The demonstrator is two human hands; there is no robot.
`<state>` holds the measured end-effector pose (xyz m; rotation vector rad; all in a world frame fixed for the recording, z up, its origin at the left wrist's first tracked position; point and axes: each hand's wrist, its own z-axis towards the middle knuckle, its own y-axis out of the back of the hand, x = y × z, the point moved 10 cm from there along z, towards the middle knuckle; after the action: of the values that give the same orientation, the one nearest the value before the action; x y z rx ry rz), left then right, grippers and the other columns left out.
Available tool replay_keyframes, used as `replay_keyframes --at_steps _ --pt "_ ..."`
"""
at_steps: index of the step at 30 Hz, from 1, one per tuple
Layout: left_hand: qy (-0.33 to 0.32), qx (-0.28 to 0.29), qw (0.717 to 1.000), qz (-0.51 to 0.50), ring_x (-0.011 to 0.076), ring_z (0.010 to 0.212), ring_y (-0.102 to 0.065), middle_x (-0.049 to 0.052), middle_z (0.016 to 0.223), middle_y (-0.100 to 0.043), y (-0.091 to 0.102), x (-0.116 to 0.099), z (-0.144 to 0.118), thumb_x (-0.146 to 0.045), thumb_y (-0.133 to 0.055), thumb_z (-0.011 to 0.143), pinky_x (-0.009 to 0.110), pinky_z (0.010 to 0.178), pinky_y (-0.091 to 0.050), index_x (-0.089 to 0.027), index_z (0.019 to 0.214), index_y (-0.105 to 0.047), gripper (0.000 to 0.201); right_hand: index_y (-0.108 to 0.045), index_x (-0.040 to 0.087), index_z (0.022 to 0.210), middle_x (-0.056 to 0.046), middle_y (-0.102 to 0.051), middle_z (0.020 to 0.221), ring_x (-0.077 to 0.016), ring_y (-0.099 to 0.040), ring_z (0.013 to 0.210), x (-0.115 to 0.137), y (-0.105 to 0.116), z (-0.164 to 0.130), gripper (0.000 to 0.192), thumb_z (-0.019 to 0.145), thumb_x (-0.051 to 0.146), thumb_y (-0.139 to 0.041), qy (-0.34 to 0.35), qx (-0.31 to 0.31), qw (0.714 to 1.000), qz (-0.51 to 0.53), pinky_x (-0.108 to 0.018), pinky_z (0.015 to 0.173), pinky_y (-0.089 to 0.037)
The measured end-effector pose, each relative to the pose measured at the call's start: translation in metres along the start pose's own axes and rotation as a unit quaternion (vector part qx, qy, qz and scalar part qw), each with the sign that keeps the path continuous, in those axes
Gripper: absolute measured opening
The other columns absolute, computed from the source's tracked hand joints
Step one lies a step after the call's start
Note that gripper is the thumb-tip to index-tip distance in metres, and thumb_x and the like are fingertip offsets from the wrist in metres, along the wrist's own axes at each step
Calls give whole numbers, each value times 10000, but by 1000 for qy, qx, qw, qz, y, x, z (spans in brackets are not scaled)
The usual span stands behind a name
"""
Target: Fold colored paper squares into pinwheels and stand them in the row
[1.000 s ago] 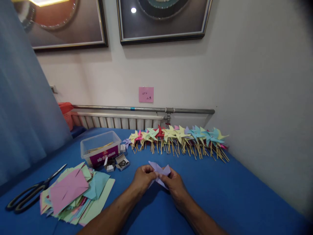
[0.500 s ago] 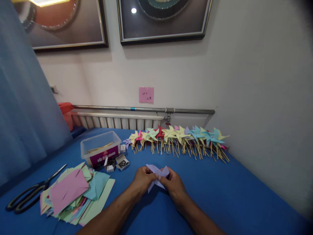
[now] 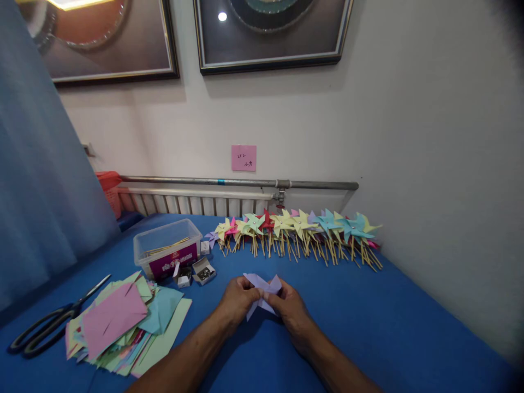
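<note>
A light purple paper pinwheel, its corners folded inward, is held between my two hands above the blue table. On its left side my left hand is closed on it, the thumb pressed near the middle. From the other side my right hand grips it as well, with its thumb close to the left one. Both thumbs cover the pinwheel's centre, and no stick shows on it. The fingers behind the paper are partly hidden.
Finished pinwheels on sticks lie in a row at the back. To the left are a clear plastic box with sticks, small boxes of pins, a stack of cut paper and scissors. A wall stands at the right.
The view has shifted very slightly. My hands keep nearly the same grip on the purple pinwheel.
</note>
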<state>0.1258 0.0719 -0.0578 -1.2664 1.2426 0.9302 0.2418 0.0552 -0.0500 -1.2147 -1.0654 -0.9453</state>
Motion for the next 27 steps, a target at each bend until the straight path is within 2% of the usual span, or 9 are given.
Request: replay_keyframes --at_steps 4,8,15,19,21,23,25,27 --pt "-7 10 1000 -2 126 517 -525 29 596 -654 -2 -4 -3 -278 -739 551 256 548 -372 -105 684 -706 221 -715 184 929 -23 -716 818 -177 -583 697 -1 -3 -2 384 685 461 -822 -8 18 1000 15 -279 665 -418" --pt "-7 6 1000 -5 138 546 -552 43 630 -680 -1 -4 -3 -274 -753 550 262 576 -400 -102 698 -718 230 -703 176 845 -11 -691 744 -172 -570 676 -4 3 -1 353 679 464 -823 -3 7 1000 9 -278 655 -414" --pt "-7 6 1000 -7 131 534 -546 34 614 -671 -2 -5 -5 -274 -768 547 256 565 -392 -106 691 -715 227 -703 173 812 5 -665 705 -150 -537 645 -6 5 0 303 657 399 -833 -11 -2 1000 17 -265 633 -403" --pt "-24 13 999 -17 116 513 -520 27 581 -645 -4 -16 -7 -380 -782 587 247 550 -384 -116 669 -695 290 -714 171 846 -13 -707 751 -167 -578 661 -10 4 2 317 634 367 -844 -25 6 999 40 -287 660 -441" --pt "-56 -26 998 -2 109 495 -500 15 542 -606 9 -30 -7 -463 -764 618 245 538 -374 -137 618 -655 344 -719 166 864 -20 -718 766 -179 -600 678 -11 5 4 328 636 365 -844 -25 13 999 46 -299 682 -460" --pt "-98 -89 991 25 117 517 -523 20 581 -622 34 -50 -6 -500 -737 643 245 549 -386 -149 655 -653 361 -723 162 878 -22 -718 774 -183 -610 691 -12 4 5 329 645 362 -841 -24 22 998 52 -303 696 -469" --pt "-133 -152 977 65 128 567 -557 27 676 -666 68 -78 -6 -483 -707 674 243 575 -407 -157 773 -675 343 -725 164 892 -20 -714 785 -181 -611 697 -13 4 5 331 648 355 -841 -28 25 998 59 -299 697 -471" --pt "-167 -220 949 152 154 624 -587 28 733 -686 108 -115 -7 -466 -648 729 250 597 -418 -173 882 -689 334 -719 167 875 -13 -703 776 -172 -603 688 -15 6 5 324 637 346 -846 -34 15 997 65 -293 694 -468"
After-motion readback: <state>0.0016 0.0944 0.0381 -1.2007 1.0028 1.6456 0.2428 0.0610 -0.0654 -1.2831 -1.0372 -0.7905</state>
